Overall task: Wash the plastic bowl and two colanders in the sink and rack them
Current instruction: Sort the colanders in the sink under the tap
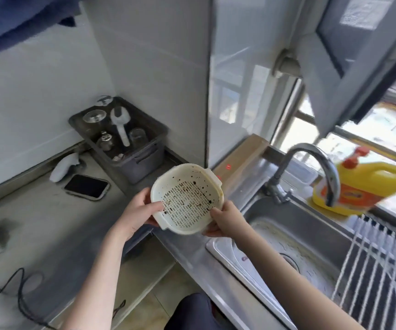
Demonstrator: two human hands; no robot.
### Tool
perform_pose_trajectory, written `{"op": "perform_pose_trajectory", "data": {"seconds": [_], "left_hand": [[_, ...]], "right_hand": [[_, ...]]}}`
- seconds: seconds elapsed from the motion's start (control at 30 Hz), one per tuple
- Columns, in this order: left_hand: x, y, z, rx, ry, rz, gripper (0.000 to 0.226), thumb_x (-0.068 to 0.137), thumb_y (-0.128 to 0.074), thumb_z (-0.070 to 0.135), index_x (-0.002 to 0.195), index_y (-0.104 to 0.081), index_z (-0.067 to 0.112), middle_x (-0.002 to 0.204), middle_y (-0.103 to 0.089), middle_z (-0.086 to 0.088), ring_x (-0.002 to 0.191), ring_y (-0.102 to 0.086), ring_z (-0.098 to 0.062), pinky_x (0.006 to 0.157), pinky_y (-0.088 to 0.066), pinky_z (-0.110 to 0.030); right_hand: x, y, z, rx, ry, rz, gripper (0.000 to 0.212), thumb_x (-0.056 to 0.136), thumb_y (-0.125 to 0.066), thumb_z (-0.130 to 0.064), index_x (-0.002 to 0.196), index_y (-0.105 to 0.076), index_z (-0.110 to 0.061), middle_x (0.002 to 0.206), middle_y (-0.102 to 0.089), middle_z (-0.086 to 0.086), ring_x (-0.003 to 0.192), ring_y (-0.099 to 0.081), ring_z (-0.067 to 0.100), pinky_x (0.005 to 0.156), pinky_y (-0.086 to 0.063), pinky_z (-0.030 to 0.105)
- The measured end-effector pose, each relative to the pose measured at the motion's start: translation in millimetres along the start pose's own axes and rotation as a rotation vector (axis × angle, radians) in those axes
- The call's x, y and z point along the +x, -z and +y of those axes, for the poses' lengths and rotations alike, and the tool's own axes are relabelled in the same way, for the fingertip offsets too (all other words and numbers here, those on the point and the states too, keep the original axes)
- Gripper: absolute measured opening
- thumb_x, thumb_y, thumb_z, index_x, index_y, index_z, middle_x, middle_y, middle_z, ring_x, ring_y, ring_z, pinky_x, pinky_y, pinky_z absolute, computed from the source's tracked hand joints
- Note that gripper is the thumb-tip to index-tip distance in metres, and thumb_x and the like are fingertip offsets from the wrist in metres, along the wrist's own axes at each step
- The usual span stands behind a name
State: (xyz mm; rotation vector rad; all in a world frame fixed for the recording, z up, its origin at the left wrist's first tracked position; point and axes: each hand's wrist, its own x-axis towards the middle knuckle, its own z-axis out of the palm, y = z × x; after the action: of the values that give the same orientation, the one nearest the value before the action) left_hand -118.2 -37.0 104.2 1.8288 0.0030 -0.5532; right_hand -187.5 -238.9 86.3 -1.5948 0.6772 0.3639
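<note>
Both forearms reach up from the bottom of the view and meet in the middle, and between them sits the colander (187,198), cream plastic, tilted so its slotted, dirt-flecked inside faces the camera. The left hand (137,210) grips the near-left rim, thumb lying over the edge into the bowl and fingers curled underneath. The right hand (224,220) holds the near-right rim the same way, thumb on the inside wall, fingers wrapped below. So it is a two-handed hold, the colander lifted off the surface, hanging over the counter edge just left of the sink (294,225). Below and to the right of the right hand the steel basin opens up, its bottom stained, with a wire rack (380,265) laid across its right side. Beyond the right hand the curved faucet (316,167) arches over the basin, and just behind it stands a yellow detergent bottle (368,186) on the sill. To the left of the left hand, on the grey counter (49,234), a dark phone (87,186) lies flat with a white object (64,166) just past it. Farther back, in the corner beyond both hands, a grey bin (142,160) holds glassware and a white utensil.
</note>
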Motion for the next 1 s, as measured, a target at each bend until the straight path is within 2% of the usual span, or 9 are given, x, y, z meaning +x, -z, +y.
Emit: {"op": "perform_pose_trajectory", "data": {"seconds": [0.17, 0.23, 0.33, 0.4, 0.5, 0.6, 0.73, 0.9, 1.0], "left_hand": [[-15, -85, 5, 0.184, -0.059, -0.128, 0.023, 0.083, -0.059, 0.003, 0.098, -0.05, 0.016, 0.09, -0.061, 0.0, 0.082, -0.06, -0.014, 0.058, -0.054, -0.021], [-14, -123, 0, 0.277, -0.058, -0.18, 0.034, 0.081, -0.062, 0.006, 0.107, -0.04, 0.01, 0.09, -0.057, 0.001, 0.082, -0.057, -0.015, 0.055, -0.048, -0.018], [-12, -176, -7, 0.304, -0.055, -0.321, 0.059, 0.079, -0.061, 0.006, 0.123, -0.029, 0.027, 0.105, -0.058, -0.007, 0.086, -0.061, -0.018, 0.058, -0.049, -0.019], [-11, -205, -12, 0.377, -0.084, -0.429, 0.074, 0.079, -0.06, 0.007, 0.137, -0.025, 0.037, 0.114, -0.057, -0.005, 0.09, -0.062, -0.019, 0.063, -0.051, -0.024], [-9, -236, -19, 0.535, -0.11, -0.521, 0.083, 0.078, -0.06, 0.009, 0.148, -0.021, 0.03, 0.126, -0.052, 0.0, 0.102, -0.056, -0.016, 0.078, -0.048, -0.027], [-5, -251, -30, 0.545, -0.045, -0.571, 0.08, 0.078, -0.058, 0.01, 0.147, -0.025, 0.032, 0.125, -0.057, -0.005, 0.104, -0.06, -0.021, 0.086, -0.054, -0.041], [4, -259, -36, 0.509, -0.011, -0.569, 0.078, 0.079, -0.053, 0.005, 0.146, -0.026, 0.037, 0.119, -0.056, 0.001, 0.107, -0.059, -0.024, 0.091, -0.052, -0.048], [27, -260, -38, 0.484, -0.003, -0.584, 0.08, 0.08, -0.05, 0.001, 0.147, -0.025, 0.037, 0.129, -0.05, 0.005, 0.117, -0.052, -0.022, 0.094, -0.05, -0.05], [49, -258, -50, 0.575, -0.012, -0.607, 0.082, 0.071, -0.05, 0.007, 0.135, -0.029, 0.053, 0.117, -0.057, 0.002, 0.112, -0.053, -0.027, 0.092, -0.05, -0.051]], "right_hand": [[-46, 72, 46, 0.01, -0.028, 0.182, 0.023, 0.093, -0.038, -0.013, 0.115, -0.042, -0.006, 0.095, -0.068, 0.019, 0.066, -0.072, 0.028, 0.058, -0.061, 0.036], [-61, 100, 68, -0.003, -0.061, 0.275, 0.021, 0.094, -0.039, -0.014, 0.113, -0.042, -0.005, 0.093, -0.067, 0.017, 0.059, -0.07, 0.024, 0.053, -0.06, 0.033], [-75, 133, 103, 0.018, -0.145, 0.386, 0.022, 0.094, -0.039, -0.013, 0.113, -0.042, -0.004, 0.088, -0.065, 0.016, 0.053, -0.066, 0.021, 0.043, -0.053, 0.027], [-78, 148, 125, 0.006, -0.196, 0.447, 0.024, 0.093, -0.04, -0.017, 0.113, -0.042, -0.004, 0.09, -0.066, 0.018, 0.065, -0.07, 0.029, 0.058, -0.06, 0.039], [-76, 162, 153, -0.061, -0.243, 0.486, 0.033, 0.087, -0.042, -0.02, 0.115, -0.047, -0.003, 0.094, -0.068, 0.019, 0.081, -0.07, 0.035, 0.072, -0.059, 0.047], [-78, 161, 159, -0.004, -0.29, 0.509, 0.026, 0.09, -0.041, -0.014, 0.114, -0.046, -0.005, 0.096, -0.067, 0.021, 0.072, -0.071, 0.031, 0.057, -0.06, 0.038], [-66, 157, 170, 0.071, -0.354, 0.545, 0.027, 0.09, -0.047, -0.018, 0.116, -0.048, -0.008, 0.102, -0.064, 0.019, 0.071, -0.07, 0.03, 0.051, -0.059, 0.035], [-43, 145, 178, 0.126, -0.376, 0.638, 0.022, 0.089, -0.05, -0.023, 0.109, -0.052, -0.015, 0.097, -0.064, 0.009, 0.073, -0.066, 0.024, 0.061, -0.06, 0.041], [-32, 140, 180, 0.148, -0.36, 0.693, 0.022, 0.09, -0.046, -0.015, 0.107, -0.058, -0.009, 0.094, -0.065, 0.009, 0.078, -0.065, 0.026, 0.064, -0.059, 0.041]]}}
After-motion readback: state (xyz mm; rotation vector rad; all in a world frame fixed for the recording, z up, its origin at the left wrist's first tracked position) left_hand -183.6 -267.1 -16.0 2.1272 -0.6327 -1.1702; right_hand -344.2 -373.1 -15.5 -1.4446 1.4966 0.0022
